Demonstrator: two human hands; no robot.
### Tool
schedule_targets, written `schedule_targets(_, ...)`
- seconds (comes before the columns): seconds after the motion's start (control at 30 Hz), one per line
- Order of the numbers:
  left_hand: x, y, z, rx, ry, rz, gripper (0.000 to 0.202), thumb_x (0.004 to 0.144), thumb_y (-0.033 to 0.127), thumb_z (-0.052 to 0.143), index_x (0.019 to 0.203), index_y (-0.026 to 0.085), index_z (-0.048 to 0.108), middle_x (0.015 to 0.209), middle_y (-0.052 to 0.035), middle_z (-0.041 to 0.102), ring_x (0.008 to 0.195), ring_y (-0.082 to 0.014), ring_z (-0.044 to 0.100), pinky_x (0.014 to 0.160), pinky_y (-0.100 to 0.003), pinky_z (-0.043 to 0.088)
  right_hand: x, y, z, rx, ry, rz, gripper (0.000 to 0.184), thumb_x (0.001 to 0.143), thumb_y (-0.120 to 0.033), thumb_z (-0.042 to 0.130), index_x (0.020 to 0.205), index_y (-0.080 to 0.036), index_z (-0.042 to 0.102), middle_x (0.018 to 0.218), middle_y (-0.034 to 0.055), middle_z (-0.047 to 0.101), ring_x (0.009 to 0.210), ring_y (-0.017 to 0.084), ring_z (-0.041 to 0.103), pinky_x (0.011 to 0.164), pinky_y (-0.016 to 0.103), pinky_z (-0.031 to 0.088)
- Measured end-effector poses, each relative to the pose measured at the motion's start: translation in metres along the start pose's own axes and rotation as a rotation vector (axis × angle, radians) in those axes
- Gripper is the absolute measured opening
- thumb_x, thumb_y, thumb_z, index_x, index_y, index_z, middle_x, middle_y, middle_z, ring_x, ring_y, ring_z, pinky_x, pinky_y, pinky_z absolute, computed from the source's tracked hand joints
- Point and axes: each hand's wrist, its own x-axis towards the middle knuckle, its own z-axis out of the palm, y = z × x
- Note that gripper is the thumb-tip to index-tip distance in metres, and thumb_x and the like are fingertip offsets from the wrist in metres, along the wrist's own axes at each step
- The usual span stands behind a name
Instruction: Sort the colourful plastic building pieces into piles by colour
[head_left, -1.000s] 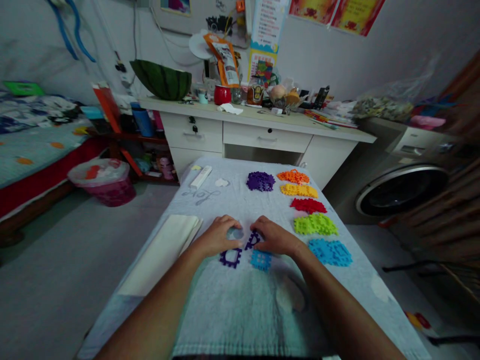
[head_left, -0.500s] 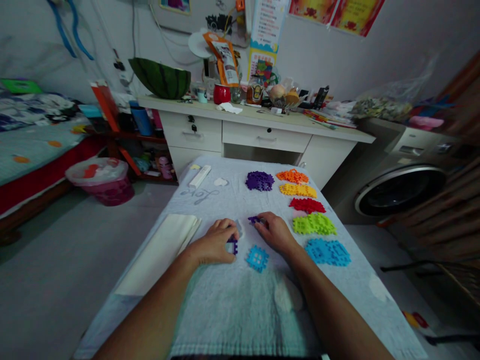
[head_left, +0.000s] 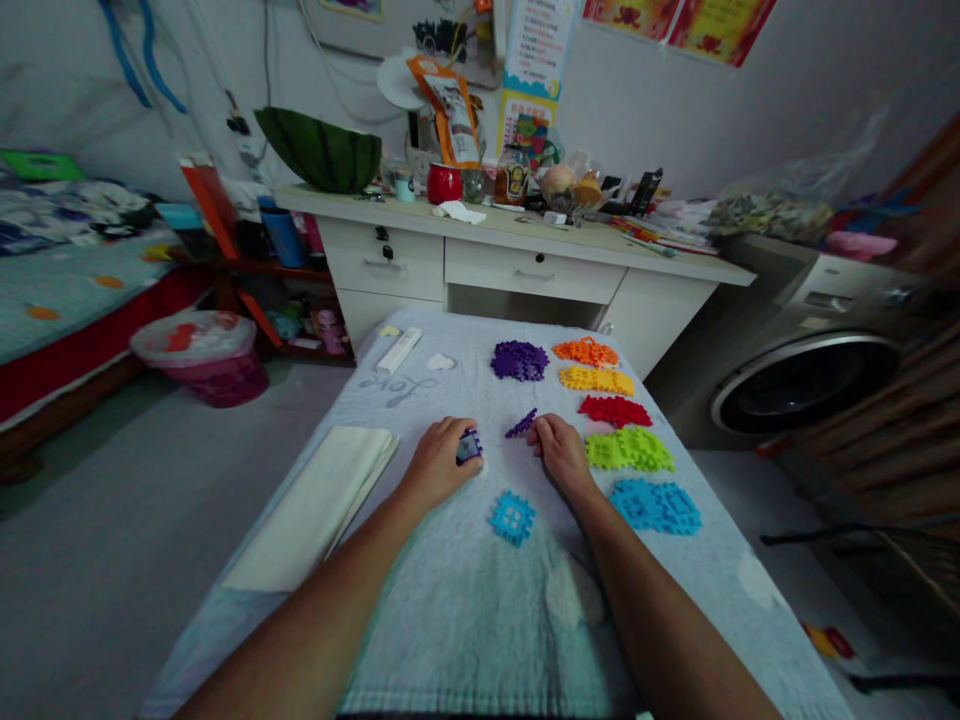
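Observation:
My left hand (head_left: 442,458) is closed around a purple open-framed building block (head_left: 470,446), gripping it between thumb and fingers. A flat purple interlocking tile (head_left: 520,425) is pinched at its right end by my right hand (head_left: 556,446), tilted and held apart from the block. Nearer to me, a blue window-shaped tile (head_left: 513,518) lies flat on the cloth. Beyond my hands is a pile of purple tiles (head_left: 520,361). To the right of my right hand lie green tiles (head_left: 628,449), with blue tiles (head_left: 655,506) closer to me.
Red (head_left: 615,410), yellow (head_left: 597,379) and orange tiles (head_left: 586,351) lie in a column along the right side of the cloth-covered table (head_left: 480,620). A folded cream cloth (head_left: 311,515) and a white bar-shaped object (head_left: 400,351) are on the left. A white desk (head_left: 390,262) stands behind.
Both hands have moved a little farther from me. The right hand has turned its purple tile from nearly flat to a slant. The left hand's block shows more fully.

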Motion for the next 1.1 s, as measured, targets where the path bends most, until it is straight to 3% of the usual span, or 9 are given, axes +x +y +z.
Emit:
schedule_targets(0.2,-0.002,-0.006,0.002,0.138,-0.015,-0.045,0.07,0.067,0.039,0.075,0.129,0.023,0.048,0.129,-0.0086,0.056,0.116,-0.0304,0.049,0.099,-0.044,0.038,-0.004,0.001,0.001,-0.235,0.142,-0.098,0.026,0.085,-0.026,0.048,0.104,-0.015,0.061,0.092,0.0075,0.067,0.075,0.018,0.06,0.073,0.029,0.046)
schedule_targets(0.3,-0.005,-0.004,-0.004,0.208,-0.012,-0.121,0.07,0.065,0.045,0.075,0.126,0.024,0.05,0.127,-0.0077,0.057,0.116,-0.0301,0.048,0.098,-0.043,0.037,-0.003,-0.003,0.001,-0.286,0.101,-0.141,0.025,0.084,-0.021,0.049,0.104,-0.015,0.062,0.099,0.0094,0.066,0.081,0.018,0.06,0.079,0.031,0.047)
schedule_targets(0.47,-0.006,-0.002,-0.013,0.255,-0.046,-0.192,0.049,0.066,0.047,0.073,0.106,0.023,0.06,0.112,-0.0063,0.059,0.105,-0.0282,0.051,0.09,-0.039,0.038,0.015,-0.006,0.003,-0.469,-0.051,-0.25,0.035,0.078,-0.014,0.055,0.113,-0.013,0.062,0.116,0.0138,0.063,0.107,0.024,0.054,0.097,0.037,0.04)
schedule_targets(0.6,-0.004,-0.001,-0.014,0.229,-0.04,-0.205,0.044,0.067,0.043,0.074,0.105,0.025,0.06,0.107,-0.0048,0.059,0.102,-0.027,0.051,0.087,-0.038,0.038,0.032,-0.003,0.009,-0.559,-0.145,-0.214,0.034,0.077,-0.011,0.056,0.11,-0.016,0.064,0.113,0.0127,0.065,0.106,0.024,0.055,0.095,0.036,0.039)
schedule_targets(0.73,-0.002,0.0,-0.013,0.196,-0.03,-0.185,0.043,0.067,0.037,0.074,0.106,0.025,0.059,0.104,-0.0036,0.06,0.101,-0.0254,0.052,0.089,-0.037,0.038,0.037,-0.006,0.011,-0.433,-0.106,-0.187,0.019,0.084,-0.015,0.052,0.097,-0.016,0.065,0.098,0.0102,0.069,0.093,0.021,0.06,0.086,0.032,0.042)
schedule_targets(0.8,-0.001,0.0,-0.013,0.185,-0.033,-0.178,0.044,0.067,0.035,0.075,0.106,0.025,0.059,0.106,-0.0037,0.061,0.102,-0.0253,0.053,0.09,-0.037,0.038,0.036,-0.007,0.011,-0.289,-0.103,-0.161,0.025,0.086,-0.021,0.052,0.109,-0.017,0.061,0.089,0.0061,0.069,0.081,0.018,0.061,0.076,0.028,0.044)
schedule_targets(0.9,0.001,-0.001,-0.012,0.168,-0.026,-0.165,0.047,0.068,0.034,0.075,0.11,0.025,0.058,0.11,-0.0042,0.061,0.104,-0.0253,0.053,0.092,-0.037,0.039,0.034,-0.004,0.012,-0.162,-0.109,-0.097,0.048,0.083,-0.025,0.057,0.129,-0.015,0.046,0.08,0.0006,0.067,0.067,0.015,0.059,0.066,0.027,0.045)
schedule_targets(0.97,0.001,-0.002,-0.011,0.161,-0.013,-0.16,0.049,0.069,0.032,0.074,0.114,0.025,0.056,0.113,-0.0043,0.061,0.105,-0.0252,0.053,0.093,-0.038,0.039,0.034,0.0,0.013,-0.208,-0.042,-0.103,0.054,0.08,-0.024,0.06,0.131,-0.014,0.045,0.093,0.0053,0.067,0.076,0.017,0.061,0.073,0.029,0.046)
schedule_targets(1.1,0.002,-0.006,-0.008,0.138,0.008,-0.15,0.056,0.071,0.028,0.072,0.122,0.023,0.051,0.121,-0.0062,0.06,0.111,-0.0262,0.052,0.097,-0.039,0.038,0.033,0.009,0.012,-0.419,0.082,-0.188,0.046,0.078,-0.028,0.064,0.121,-0.012,0.055,0.117,0.0163,0.06,0.105,0.025,0.055,0.093,0.038,0.042)
